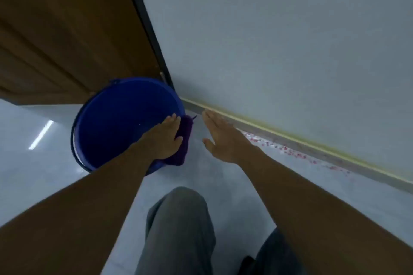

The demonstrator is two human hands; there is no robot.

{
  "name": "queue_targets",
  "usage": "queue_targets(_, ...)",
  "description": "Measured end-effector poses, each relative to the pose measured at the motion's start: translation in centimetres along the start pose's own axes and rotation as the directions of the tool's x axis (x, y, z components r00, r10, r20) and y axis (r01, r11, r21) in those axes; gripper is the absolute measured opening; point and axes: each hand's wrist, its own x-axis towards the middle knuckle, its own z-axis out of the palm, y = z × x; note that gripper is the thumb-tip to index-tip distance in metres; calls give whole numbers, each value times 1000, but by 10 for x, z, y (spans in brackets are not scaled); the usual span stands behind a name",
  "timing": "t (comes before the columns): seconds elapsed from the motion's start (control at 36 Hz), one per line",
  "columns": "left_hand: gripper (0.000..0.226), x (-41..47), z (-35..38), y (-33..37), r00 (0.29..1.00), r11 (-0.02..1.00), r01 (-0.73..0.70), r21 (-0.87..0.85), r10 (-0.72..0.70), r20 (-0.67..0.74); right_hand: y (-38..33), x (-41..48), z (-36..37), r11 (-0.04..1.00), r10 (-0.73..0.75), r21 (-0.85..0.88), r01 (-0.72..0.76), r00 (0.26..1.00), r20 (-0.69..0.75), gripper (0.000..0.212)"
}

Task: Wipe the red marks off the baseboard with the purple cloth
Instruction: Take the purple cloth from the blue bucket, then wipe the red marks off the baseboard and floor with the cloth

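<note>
The purple cloth (pixel 184 140) hangs over the right rim of a blue bucket (pixel 116 123). My left hand (pixel 164 138) lies flat on top of the cloth, fingers together, pressing it against the rim. My right hand (pixel 220 137) hovers open with its fingers stretched out, just right of the bucket and close to the baseboard (pixel 290 143). The grey baseboard runs diagonally along the foot of the wall under a pale yellow strip. Red marks (pixel 292 152) speckle its lower edge, to the right of my right hand.
A brown wooden door (pixel 67 29) with a dark frame stands behind the bucket at the left. The pale wall (pixel 268 40) fills the upper right. My knees in grey trousers (pixel 178 230) are over the glossy grey floor (pixel 33 163).
</note>
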Motion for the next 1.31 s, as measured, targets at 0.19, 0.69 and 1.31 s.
queue_targets(0.19,80,31,63,-53,999,978,-50,-203,47,-16,5,42,93,987,-158,15,158,987,3,117)
queue_targets(0.69,142,37,63,-51,970,978,-208,-2,205,-133,10,67,113,966,-216,31,256,869,-446,63)
queue_targets(1.31,56,199,152,70,890,876,-421,235,449,-80,191,-20,138,986,24,-132,-98,881,-473,61)
